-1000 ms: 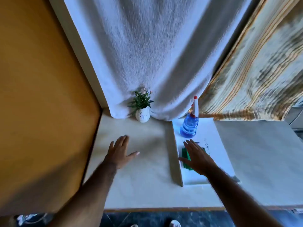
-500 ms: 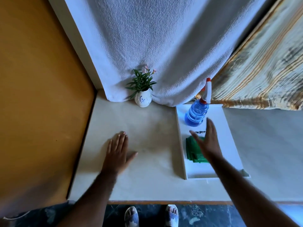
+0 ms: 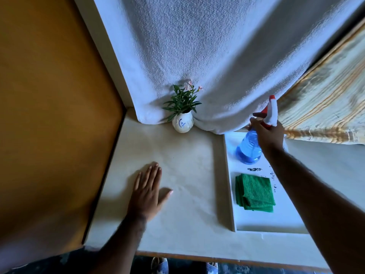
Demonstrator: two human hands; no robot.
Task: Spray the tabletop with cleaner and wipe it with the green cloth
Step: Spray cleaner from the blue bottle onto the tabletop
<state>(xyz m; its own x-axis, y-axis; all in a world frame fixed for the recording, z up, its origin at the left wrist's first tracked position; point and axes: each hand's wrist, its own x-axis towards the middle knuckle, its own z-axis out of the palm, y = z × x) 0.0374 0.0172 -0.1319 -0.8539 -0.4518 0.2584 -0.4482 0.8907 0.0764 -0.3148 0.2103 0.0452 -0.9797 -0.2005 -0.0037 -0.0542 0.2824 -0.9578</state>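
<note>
Pale cream covering spreads over the surface (image 3: 187, 175), which runs from an ochre wall (image 3: 49, 115) on the left to a striped curtain (image 3: 325, 99) at the far right. Behind it a white textured towel (image 3: 207, 56) hangs down until its lower edge meets the far side of the surface. A small white vase (image 3: 182, 123) with a blue mark on its belly stands against that towel, holding a green leafy sprig (image 3: 182, 101) with a few pink blossoms. On the right part of the surface lies a shallow white tray (image 3: 264, 222), with some dark printed marks on its floor. A spray bottle (image 3: 249, 147) filled with blue liquid stands upright at the tray's far end, its red and white trigger head (image 3: 271, 111) rising in front of the towel's hem. The right hand (image 3: 267, 133) is wrapped around the neck of the bottle just below the trigger head, fingers curled closed on it, while the bottle's base appears to sit on the tray floor. Nearer in the same tray lies the folded green cloth (image 3: 254, 192), flat and apart from the bottle, untouched by either hand. The left hand (image 3: 147, 192) lies open and palm down on the bare covering, well left of the tray, fingers together and thumb spread to the right. At the near edge, below the surface, the tips of two sandalled feet (image 3: 160, 265) show on a dark floor.
</note>
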